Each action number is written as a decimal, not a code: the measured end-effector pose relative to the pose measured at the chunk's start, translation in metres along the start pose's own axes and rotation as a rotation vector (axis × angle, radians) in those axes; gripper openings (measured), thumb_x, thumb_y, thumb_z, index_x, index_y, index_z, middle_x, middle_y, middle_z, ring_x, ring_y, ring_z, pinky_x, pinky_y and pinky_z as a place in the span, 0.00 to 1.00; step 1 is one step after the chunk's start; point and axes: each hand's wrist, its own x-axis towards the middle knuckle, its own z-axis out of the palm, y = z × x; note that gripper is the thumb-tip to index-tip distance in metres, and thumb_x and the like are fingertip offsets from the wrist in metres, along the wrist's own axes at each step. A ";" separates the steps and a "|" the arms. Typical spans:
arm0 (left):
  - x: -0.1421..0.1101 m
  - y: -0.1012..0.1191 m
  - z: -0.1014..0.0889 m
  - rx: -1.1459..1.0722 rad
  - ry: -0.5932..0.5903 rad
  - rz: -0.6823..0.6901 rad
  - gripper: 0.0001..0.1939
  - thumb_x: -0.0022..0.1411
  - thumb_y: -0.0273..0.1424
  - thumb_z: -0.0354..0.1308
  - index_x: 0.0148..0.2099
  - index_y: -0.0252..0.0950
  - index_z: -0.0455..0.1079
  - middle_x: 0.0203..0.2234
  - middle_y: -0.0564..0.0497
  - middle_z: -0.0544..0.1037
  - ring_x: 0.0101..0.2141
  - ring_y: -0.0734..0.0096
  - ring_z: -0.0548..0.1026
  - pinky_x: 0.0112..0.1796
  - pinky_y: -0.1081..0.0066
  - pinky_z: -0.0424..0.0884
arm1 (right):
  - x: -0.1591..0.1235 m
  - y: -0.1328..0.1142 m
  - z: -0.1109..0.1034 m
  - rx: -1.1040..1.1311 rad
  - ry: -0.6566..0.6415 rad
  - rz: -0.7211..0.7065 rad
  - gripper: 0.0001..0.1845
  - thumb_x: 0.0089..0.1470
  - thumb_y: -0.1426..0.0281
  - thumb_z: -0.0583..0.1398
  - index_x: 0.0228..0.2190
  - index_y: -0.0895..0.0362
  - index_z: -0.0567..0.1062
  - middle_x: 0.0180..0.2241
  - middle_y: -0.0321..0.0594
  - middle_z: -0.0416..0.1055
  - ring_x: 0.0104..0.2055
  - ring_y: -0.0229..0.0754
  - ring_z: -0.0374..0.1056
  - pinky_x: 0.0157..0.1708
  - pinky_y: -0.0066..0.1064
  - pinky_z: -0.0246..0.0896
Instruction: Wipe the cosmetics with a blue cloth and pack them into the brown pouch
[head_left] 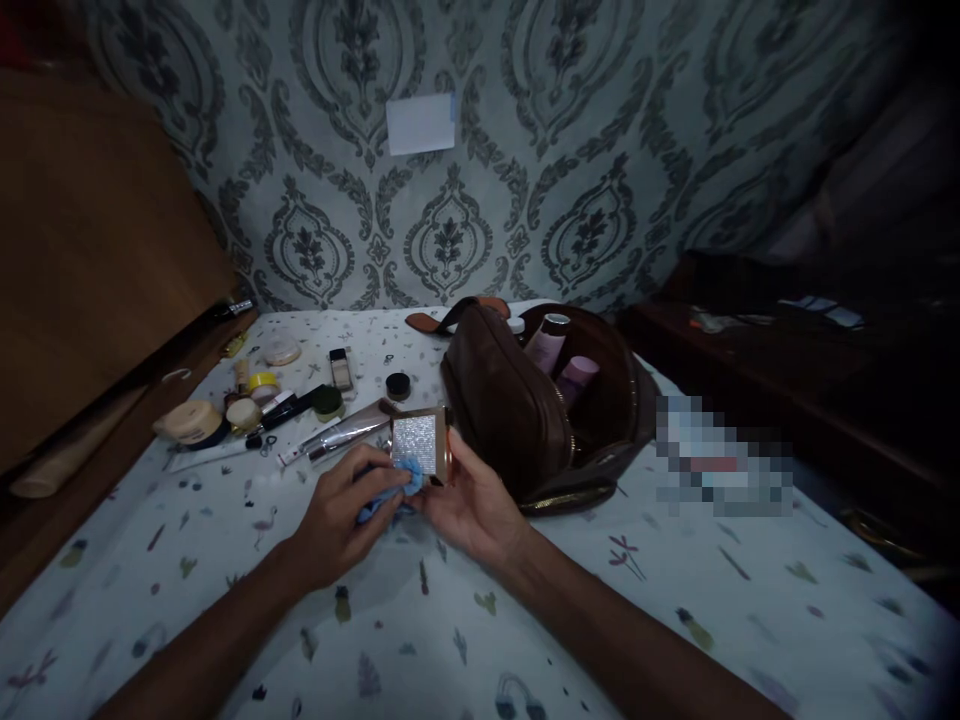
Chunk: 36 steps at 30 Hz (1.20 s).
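Observation:
My right hand (480,505) is closed around the edge of a square compact case (418,443) with a gold-coloured frame and a glittery silver lid. In my left hand (349,510) is a bunched blue cloth (386,500), pressed against the lower left part of the case. Both hands are close together above the printed sheet (420,650). Just right of the case stands an open brown toiletry bag (510,410). Inside the bag are a pale pink bottle (549,340) with a silver cap and a pink tube (577,380).
Several cosmetics lie to the left, among them a silver tube (349,432), a small bottle (340,368), a black-lidded jar (397,385) and a cream jar (193,423). A wooden panel (97,220) borders the left side. A blurred-out item (716,460) lies at right.

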 end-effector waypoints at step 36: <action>0.006 -0.011 -0.017 0.032 0.168 -0.697 0.22 0.60 0.52 0.51 0.30 0.39 0.71 0.17 0.57 0.72 0.19 0.69 0.69 0.21 0.73 0.66 | -0.001 0.019 -0.008 -0.625 -0.040 -0.042 0.34 0.32 0.42 0.70 0.24 0.58 0.67 0.24 0.30 0.66 0.26 0.33 0.63 0.27 0.27 0.61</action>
